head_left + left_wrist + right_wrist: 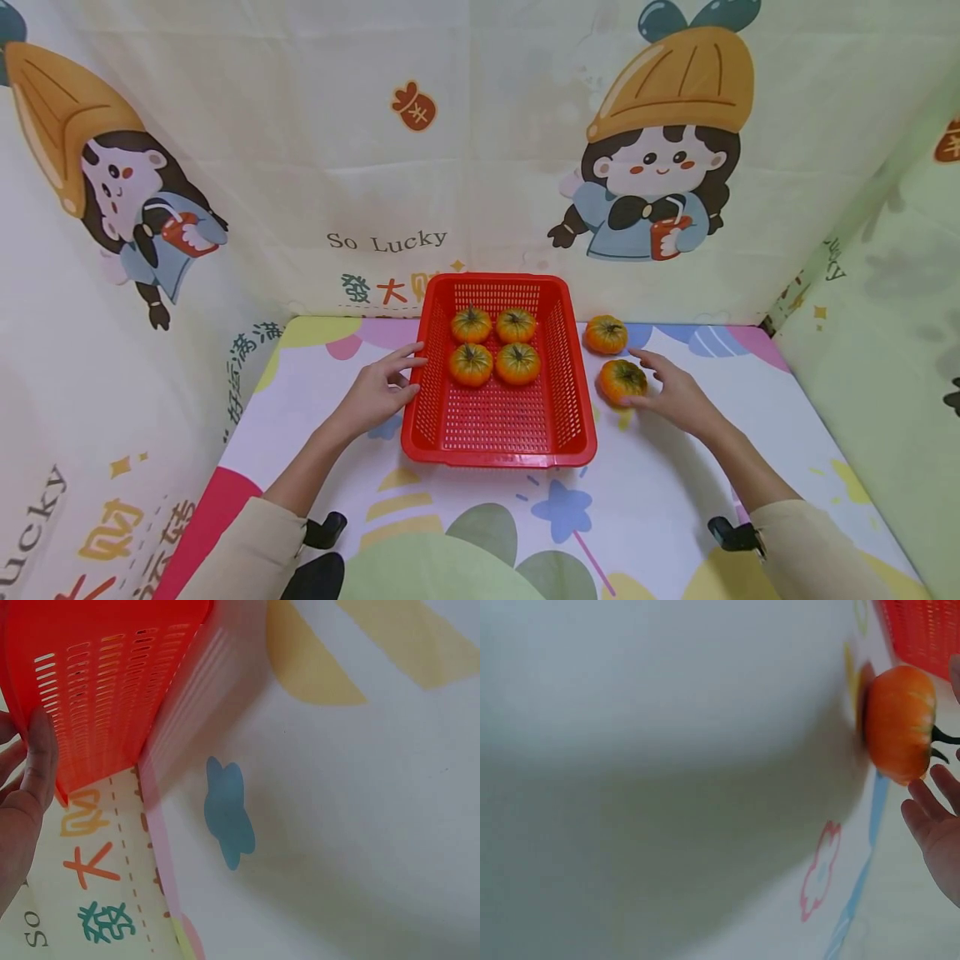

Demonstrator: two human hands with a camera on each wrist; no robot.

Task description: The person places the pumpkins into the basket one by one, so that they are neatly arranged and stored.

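A red plastic basket [498, 433] with slotted walls stands on the table, several small orange pumpkins [517, 364] with green stems inside it. My left hand [378, 390] holds the basket's left rim, fingertips over the edge; in the left wrist view the fingers [41, 754] lie along the outer wall. To the right of the basket sits a nearer pumpkin [621, 382], also seen in the right wrist view. Around it my right hand [672, 395] spreads thumb and fingers, fingertips right at its side. Just behind lies another pumpkin [606, 334].
A printed cloth [480, 533] with coloured shapes covers the table. Patterned fabric walls [495, 167] rise behind the table and along both sides. The basket's far end stands close to the back wall. Black straps [325, 530] sit on both wrists.
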